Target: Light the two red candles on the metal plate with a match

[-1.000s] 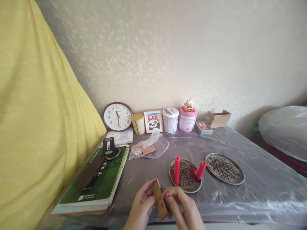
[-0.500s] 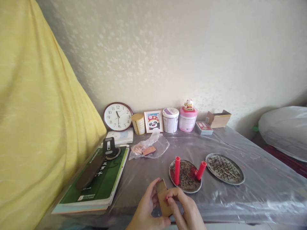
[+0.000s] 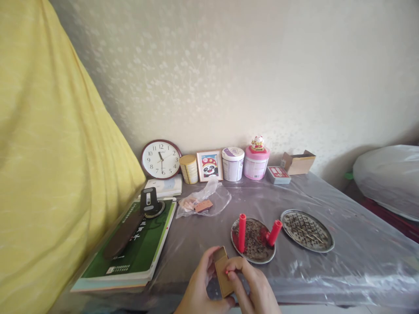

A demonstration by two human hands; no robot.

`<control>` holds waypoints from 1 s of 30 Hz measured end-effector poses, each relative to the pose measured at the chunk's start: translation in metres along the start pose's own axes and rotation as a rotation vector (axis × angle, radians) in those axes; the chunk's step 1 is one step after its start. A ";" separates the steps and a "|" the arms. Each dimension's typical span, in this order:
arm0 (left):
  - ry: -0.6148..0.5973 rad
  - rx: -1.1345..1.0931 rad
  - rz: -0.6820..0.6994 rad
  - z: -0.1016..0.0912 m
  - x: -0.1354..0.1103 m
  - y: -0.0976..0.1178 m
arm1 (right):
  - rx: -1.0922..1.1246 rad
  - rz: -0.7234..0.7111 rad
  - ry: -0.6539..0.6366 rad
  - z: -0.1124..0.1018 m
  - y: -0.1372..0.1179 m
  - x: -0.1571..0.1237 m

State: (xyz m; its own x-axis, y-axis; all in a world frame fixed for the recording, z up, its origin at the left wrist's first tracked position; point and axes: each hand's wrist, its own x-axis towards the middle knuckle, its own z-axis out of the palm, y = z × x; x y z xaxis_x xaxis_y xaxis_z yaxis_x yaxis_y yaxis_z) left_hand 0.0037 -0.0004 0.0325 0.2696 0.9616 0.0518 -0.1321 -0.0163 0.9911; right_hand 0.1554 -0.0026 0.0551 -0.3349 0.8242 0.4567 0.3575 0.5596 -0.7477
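Plastic-covered table — both left hand and right hand grip what looks like a matchbox, fingers closed around it.

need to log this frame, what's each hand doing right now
Left hand: closed on the small brown box.
Right hand: closed on the same box, fingertips pinching its side.

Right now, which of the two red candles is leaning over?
The right-hand red candle, at the right edge of the dark round tray, tilts to the right. The left red candle on the same tray stands upright.
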 end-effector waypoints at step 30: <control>-0.017 -0.029 0.065 -0.011 0.000 -0.009 | 0.016 -0.037 0.124 -0.001 0.003 0.001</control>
State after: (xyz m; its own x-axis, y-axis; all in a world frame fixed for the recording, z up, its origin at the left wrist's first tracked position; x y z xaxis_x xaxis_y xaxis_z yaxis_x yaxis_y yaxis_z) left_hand -0.0055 0.0024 0.0222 0.2761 0.9539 0.1178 -0.1768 -0.0701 0.9817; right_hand 0.1568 0.0002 0.0532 -0.2368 0.8079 0.5396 0.3325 0.5892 -0.7364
